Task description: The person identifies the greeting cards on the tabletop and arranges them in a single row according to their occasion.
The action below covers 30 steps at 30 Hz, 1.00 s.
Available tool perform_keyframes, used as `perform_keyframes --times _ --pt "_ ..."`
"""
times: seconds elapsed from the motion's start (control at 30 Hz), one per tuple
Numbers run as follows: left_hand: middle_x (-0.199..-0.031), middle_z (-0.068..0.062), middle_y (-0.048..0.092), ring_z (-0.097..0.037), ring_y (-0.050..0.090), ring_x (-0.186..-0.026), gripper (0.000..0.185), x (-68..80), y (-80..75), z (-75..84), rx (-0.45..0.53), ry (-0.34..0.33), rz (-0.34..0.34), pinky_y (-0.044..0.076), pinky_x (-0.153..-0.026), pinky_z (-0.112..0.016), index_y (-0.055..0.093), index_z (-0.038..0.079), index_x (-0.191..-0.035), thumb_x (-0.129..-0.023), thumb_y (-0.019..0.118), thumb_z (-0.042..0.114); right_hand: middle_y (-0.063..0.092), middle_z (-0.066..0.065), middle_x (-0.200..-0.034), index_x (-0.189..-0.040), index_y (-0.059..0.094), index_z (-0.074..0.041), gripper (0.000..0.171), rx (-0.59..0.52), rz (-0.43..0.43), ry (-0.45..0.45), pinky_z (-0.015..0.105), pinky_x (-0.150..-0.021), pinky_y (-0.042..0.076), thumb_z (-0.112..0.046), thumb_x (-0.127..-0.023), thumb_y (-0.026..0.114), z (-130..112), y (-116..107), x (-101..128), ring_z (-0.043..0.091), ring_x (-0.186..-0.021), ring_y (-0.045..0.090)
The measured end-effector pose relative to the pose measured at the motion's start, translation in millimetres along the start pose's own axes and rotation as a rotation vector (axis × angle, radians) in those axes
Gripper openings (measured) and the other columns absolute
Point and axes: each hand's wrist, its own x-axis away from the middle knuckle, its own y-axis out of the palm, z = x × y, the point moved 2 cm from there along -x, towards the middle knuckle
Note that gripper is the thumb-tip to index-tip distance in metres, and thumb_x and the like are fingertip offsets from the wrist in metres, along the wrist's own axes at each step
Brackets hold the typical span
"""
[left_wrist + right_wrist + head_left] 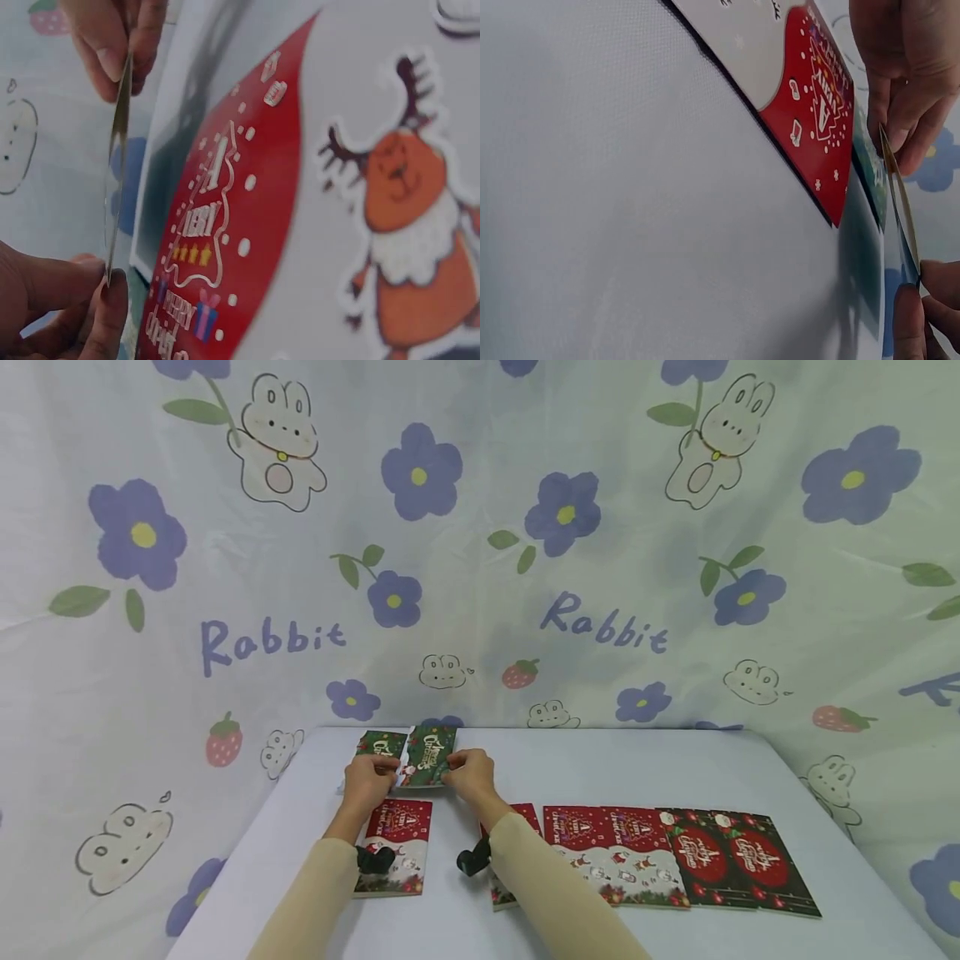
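Green card [429, 757] pinched edge-on; wrist views perhaps hide its face.

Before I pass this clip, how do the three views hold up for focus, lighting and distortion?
Head view: evenly lit, sharp, the table edges slightly bowed by the wide lens. Left wrist view: dim, the red card soft from closeness, the green card seen edge-on between left hand and right hand. Right wrist view: brighter, tilted, with a soft shadow on the tabletop.
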Motion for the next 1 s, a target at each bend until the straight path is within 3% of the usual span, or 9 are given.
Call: perform_keyframes --times 0.27,0.63,1.0 --pt "-0.101 -0.023 0.074 -0.036 0.069 -0.094 0.022 -1.0 3.7 -0.7 -0.061 0.035 -0.012 0.056 -0.082 -0.052 0.077 -0.008 -0.108 -0.088 0.070 -0.010 0.073 0.007 -0.092 -0.105 0.080 0.001 0.025 0.045 -0.011 -0.003 0.033 -0.080 0.059 0.007 -0.081 0.084 2 4 -4 0.017 -0.087 0.065" --pt "-0.095 -0.022 0.074 -0.034 0.068 -0.086 0.021 -2.8 10.1 -6.4 -0.086 0.071 0.010 0.056 -0.077 -0.052 0.078 -0.009 -0.104 -0.087 0.067 -0.010 0.073 0.005 -0.086 -0.102 0.080 0.002 0.026 0.108 -0.013 -0.014 0.030 -0.073 0.057 0.008 -0.077 0.084 6 8 -9 0.014 -0.081 0.061" --pt "-0.088 -0.020 0.073 -0.034 0.067 -0.083 0.021 -1.1 11.9 -6.9 -0.085 0.062 0.005 0.056 -0.077 -0.053 0.078 -0.009 -0.102 -0.085 0.066 -0.011 0.072 0.007 -0.092 -0.105 0.079 0.003 0.027 0.136 -0.018 0.015 0.033 -0.080 0.058 0.008 -0.079 0.084 8 12 -10 0.017 -0.085 0.061"
